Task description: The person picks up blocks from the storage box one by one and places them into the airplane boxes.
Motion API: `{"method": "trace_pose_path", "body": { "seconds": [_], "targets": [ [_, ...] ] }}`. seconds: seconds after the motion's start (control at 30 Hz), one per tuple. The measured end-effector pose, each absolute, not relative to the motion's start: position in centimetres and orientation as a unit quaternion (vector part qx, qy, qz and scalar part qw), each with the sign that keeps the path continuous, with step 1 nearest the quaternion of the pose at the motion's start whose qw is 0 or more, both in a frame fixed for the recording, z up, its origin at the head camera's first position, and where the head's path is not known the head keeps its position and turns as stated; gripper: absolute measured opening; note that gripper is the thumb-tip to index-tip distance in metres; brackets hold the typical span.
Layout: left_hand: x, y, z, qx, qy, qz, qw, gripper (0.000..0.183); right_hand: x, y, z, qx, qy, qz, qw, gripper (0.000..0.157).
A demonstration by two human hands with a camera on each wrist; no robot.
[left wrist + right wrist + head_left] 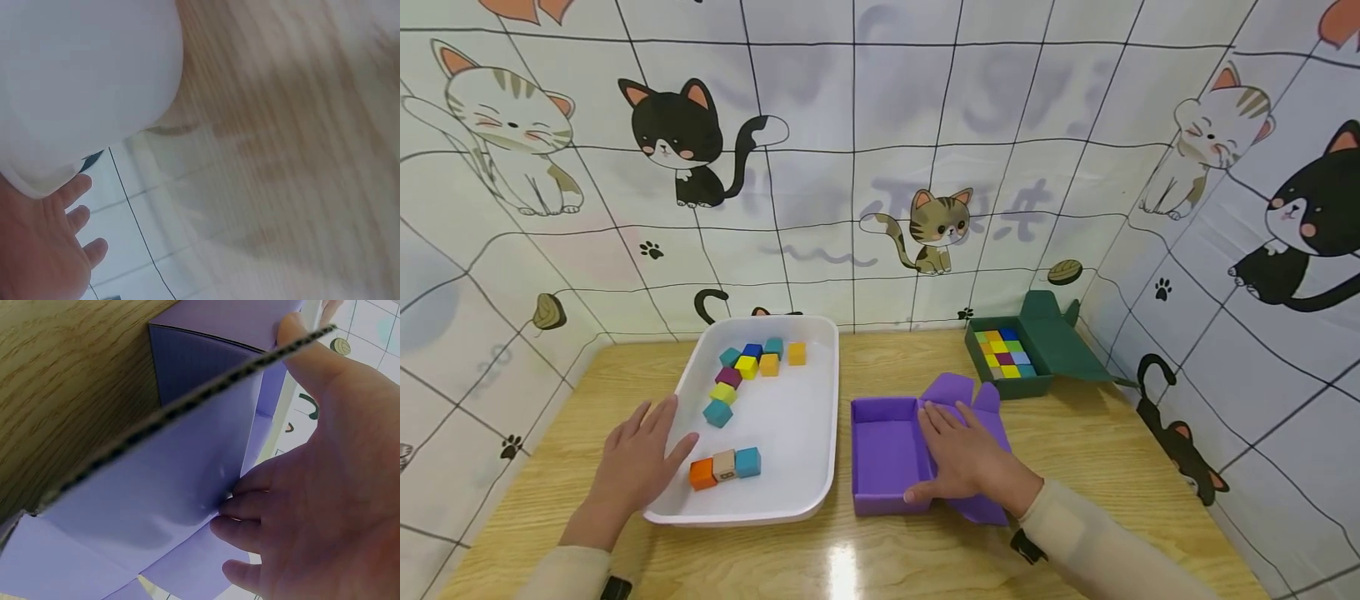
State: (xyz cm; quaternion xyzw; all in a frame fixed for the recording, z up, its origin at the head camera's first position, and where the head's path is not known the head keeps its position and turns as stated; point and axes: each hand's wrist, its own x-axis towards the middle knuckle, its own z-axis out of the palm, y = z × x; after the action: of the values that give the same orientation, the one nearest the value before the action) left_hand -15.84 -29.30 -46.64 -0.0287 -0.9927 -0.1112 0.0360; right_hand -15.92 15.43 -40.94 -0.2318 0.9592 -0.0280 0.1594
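Observation:
My left hand point(636, 462) lies along the left edge of a white tray point(790, 417), fingers extended and thumb over the rim. In the left wrist view, fingers point(78, 219) show beside the tray's outer wall point(87, 69). A purple cardboard box point(887, 454) stands open right of the tray, with nothing inside it. Its lid point(992, 421) is folded out to the right. My right hand point(962, 454) rests on that lid near the hinge, fingers straight, thumb by the box's front edge. The right wrist view shows the fingers point(240, 528) against the lid point(175, 481).
In the tray, several coloured cubes point(727, 377) form a bent line at the upper left; an orange point(703, 474), a wooden point(724, 465) and a blue cube point(748, 462) sit in a row at the front. A green box point(1011, 389) of cubes stands open at the back right.

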Motion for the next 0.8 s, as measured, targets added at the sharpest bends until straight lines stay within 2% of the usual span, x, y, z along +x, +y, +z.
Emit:
{"method": "trace_pose_path", "body": {
  "seconds": [0.3,0.5,0.8],
  "targets": [
    [-15.1,-31.5,-46.7,-0.019,-0.993,-0.110,0.033,0.079,-17.7,14.0,-41.7,-0.258,0.952,-0.038,0.162,0.118],
    [-15.0,-31.9,-46.7,-0.014,-0.993,-0.112,0.029,0.081,-19.6,13.4,-41.9,-0.275,0.948,-0.036,0.156,0.106],
    [-15.0,-31.9,-46.7,-0.014,-0.993,-0.112,0.034,0.082,-19.5,13.7,-43.7,-0.263,0.954,-0.067,0.126,0.100]
  ]
}}
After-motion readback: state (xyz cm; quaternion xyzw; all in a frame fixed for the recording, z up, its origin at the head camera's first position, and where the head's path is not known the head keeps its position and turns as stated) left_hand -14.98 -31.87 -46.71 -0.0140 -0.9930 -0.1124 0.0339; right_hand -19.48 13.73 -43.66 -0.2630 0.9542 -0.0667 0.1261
